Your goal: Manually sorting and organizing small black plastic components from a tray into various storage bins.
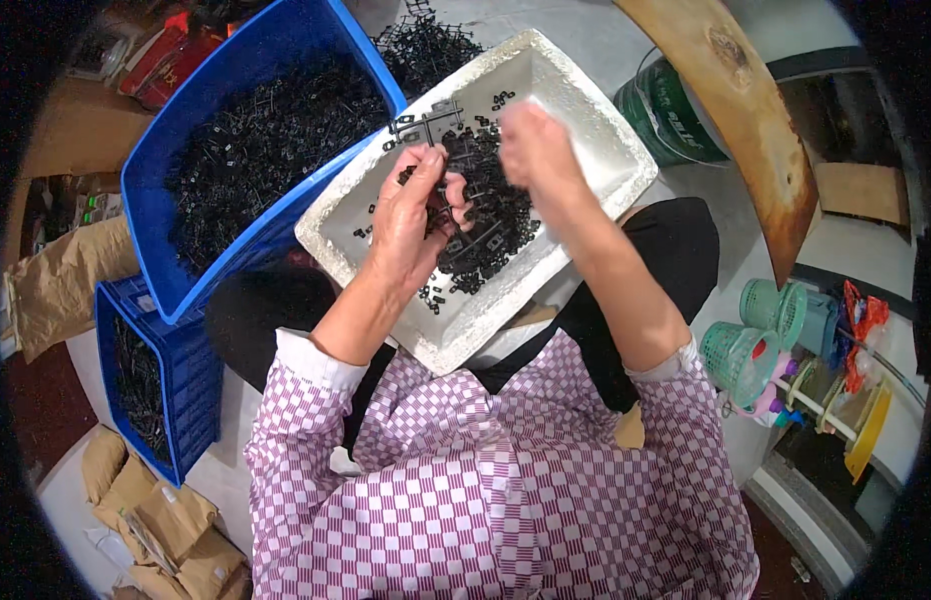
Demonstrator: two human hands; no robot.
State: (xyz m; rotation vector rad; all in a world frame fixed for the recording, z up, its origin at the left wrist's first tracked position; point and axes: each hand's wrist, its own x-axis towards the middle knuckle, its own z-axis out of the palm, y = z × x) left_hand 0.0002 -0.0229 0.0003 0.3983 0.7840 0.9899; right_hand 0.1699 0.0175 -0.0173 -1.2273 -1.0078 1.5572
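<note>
My left hand [405,220] is closed on a black plastic sprue [430,122], a thin branching frame with small tabs at its ends. The sprue sticks up past my thumb and fingertips. Just to the right, my right hand [537,145] is blurred by motion and looks curled; whatever its fingers hold cannot be made out. Both hands are above a white foam box [595,102] resting tilted across my lap. Inside the box lies a heap of small black plastic parts [475,270], with several loose ones scattered toward its walls.
A big blue bin [155,235] full of black sprues stands at left, with a smaller blue crate [190,385] below. More sprues [425,50] pile up behind. Right are a green bucket [660,115], a curved brown board [755,110] and green baskets [730,355]. Brown paper sacks [175,520] lie lower left.
</note>
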